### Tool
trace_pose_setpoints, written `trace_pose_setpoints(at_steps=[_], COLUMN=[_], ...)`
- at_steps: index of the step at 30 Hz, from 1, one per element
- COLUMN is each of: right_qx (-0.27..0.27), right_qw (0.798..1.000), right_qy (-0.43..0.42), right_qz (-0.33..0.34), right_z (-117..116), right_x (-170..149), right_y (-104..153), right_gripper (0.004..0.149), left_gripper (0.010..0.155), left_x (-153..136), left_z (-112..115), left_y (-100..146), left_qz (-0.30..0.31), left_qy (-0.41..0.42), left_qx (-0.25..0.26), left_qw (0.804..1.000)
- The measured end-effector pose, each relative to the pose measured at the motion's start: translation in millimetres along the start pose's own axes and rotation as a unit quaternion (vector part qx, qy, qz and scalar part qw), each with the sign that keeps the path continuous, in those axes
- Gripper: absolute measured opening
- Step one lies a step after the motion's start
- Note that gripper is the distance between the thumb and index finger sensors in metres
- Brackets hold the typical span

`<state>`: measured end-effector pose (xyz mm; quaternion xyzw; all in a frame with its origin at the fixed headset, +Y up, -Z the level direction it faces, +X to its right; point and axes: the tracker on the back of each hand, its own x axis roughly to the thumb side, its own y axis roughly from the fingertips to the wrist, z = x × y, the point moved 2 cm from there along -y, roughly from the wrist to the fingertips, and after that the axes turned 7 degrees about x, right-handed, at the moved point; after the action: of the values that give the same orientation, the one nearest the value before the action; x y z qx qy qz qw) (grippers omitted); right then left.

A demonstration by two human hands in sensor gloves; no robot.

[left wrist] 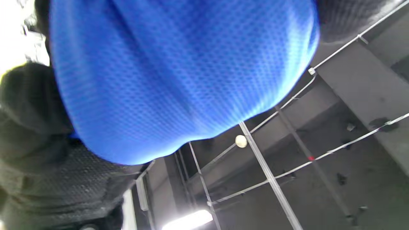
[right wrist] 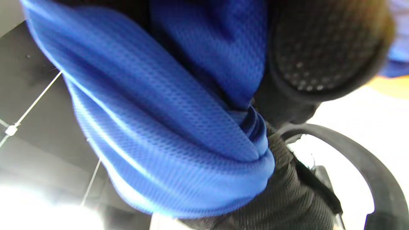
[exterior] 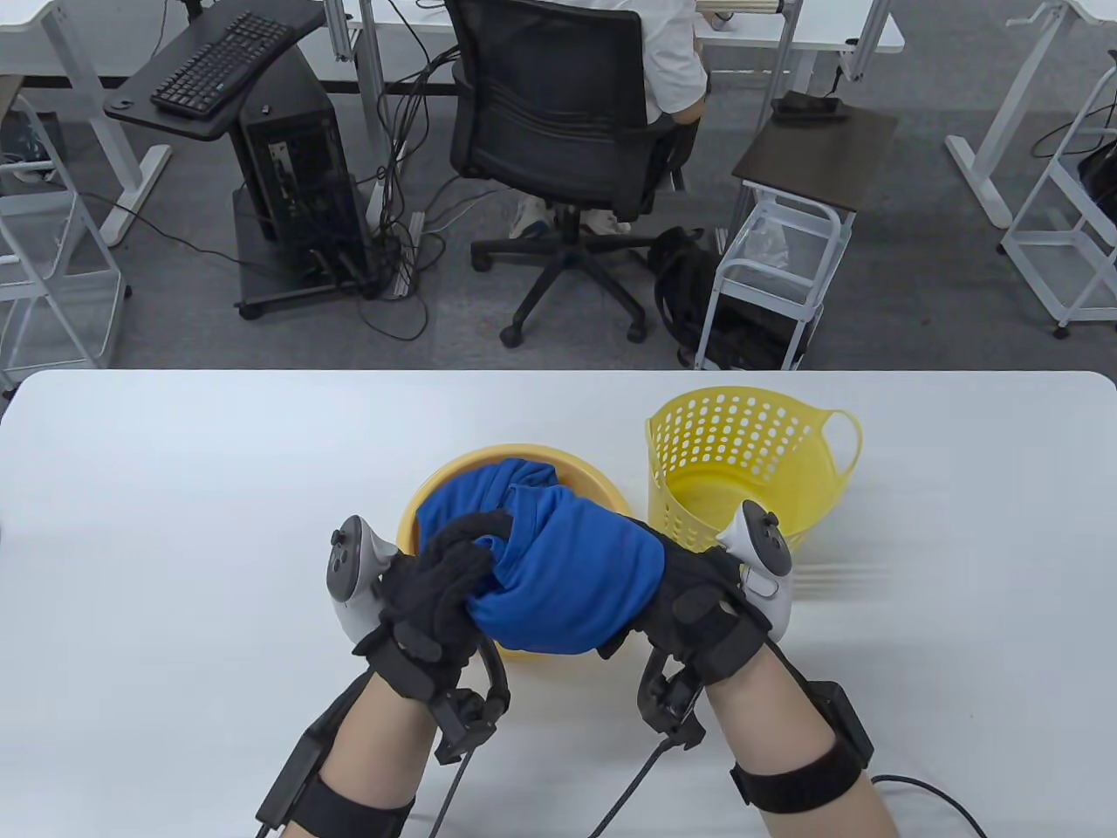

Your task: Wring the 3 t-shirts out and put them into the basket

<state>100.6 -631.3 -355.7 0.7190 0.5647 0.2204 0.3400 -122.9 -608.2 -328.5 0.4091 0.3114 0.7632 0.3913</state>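
Shirt (exterior: 558, 567), a bright blue mesh one, was bunched and twisted into a thick roll held above the near rim of a yellow basin (exterior: 602, 485), with its far end trailing down into that basin. Both gloved hands gripped it. Left hand (exterior: 436, 594) had its fingers (exterior: 467, 537) curled tightly round the roll's left end, where the cloth narrowed into a twisted knot. Right hand (exterior: 698, 602) clasped the right end, most of its fingers hidden under the cloth; in the right wrist view the dark glove pressed against the twisted folds (right wrist: 179, 127), the fabric wrapped snugly about it. In the left wrist view the shirt (left wrist: 179, 76) filled most of the frame as a smooth blue bulge, the left glove (left wrist: 35, 143) beside it, with a dark ceiling and its metal rails behind.

A white tracker sat on the back of each hand, and black straps and cables ran along both forearms. Just right of the basin stood a yellow perforated basket (exterior: 742, 463) with a loop handle, on the white worktop (exterior: 174, 524); what lay inside it could not be told. Beyond the worktop were a black office chair (exterior: 558, 131) with a person seated in it, a computer tower (exterior: 297, 166), a keyboard (exterior: 218, 61) on a stand and a white trolley (exterior: 777, 262).
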Motion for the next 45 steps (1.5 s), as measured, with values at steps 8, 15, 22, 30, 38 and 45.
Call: trace_pose_setpoints(at_steps=[8, 15, 22, 30, 38, 45], right_qx=[-0.070, -0.112, -0.190, -0.223, -0.017, -0.012], right_qw=[0.995, 0.988, 0.964, 0.939, 0.995, 0.924], right_qy=[0.060, 0.096, 0.187, 0.262, 0.076, 0.284], right_qz=[-0.031, -0.035, -0.016, 0.014, 0.064, 0.257], right_z=[21, 30, 25, 6, -2, -26], right_x=[-2, 6, 18, 32, 29, 68], right_y=[3, 10, 18, 26, 12, 28], right_gripper=[0.054, 0.054, 0.054, 0.054, 0.074, 0.071], left_gripper=[0.035, 0.110, 0.107, 0.119, 0.083, 0.080], left_x=[34, 30, 25, 1, 14, 5], left_z=[26, 44, 63, 68, 20, -33], left_y=[6, 6, 5, 6, 2, 10], left_qz=[0.100, 0.096, 0.046, 0.076, 0.011, -0.136], left_qy=[-0.399, -0.524, -0.676, -0.693, -0.497, -0.136], left_qx=[0.050, 0.021, -0.019, 0.024, 0.090, 0.137], left_qw=[0.910, 0.846, 0.735, 0.716, 0.863, 0.972])
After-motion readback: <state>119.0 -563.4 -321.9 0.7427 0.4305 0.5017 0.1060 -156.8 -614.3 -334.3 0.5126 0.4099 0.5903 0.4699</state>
